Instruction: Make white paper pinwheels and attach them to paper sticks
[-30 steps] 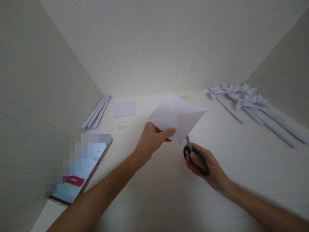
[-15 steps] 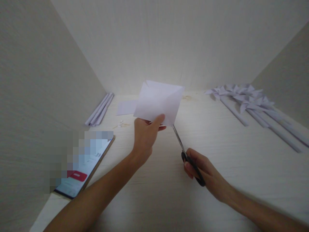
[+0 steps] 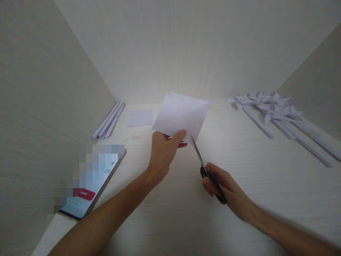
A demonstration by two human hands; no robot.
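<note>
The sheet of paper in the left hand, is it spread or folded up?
Spread: the sheet shows a broad, four-cornered face above the left hand, with the scissors at its near corner.

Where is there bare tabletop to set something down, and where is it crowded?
Bare tabletop lies between the right forearm and the pinwheels, and nearer the camera between that forearm and the left forearm. Crowded: the far right, with pinwheels; the left side, with the phone, paper square and rolled papers; the middle, with the held sheet and scissors.
</note>
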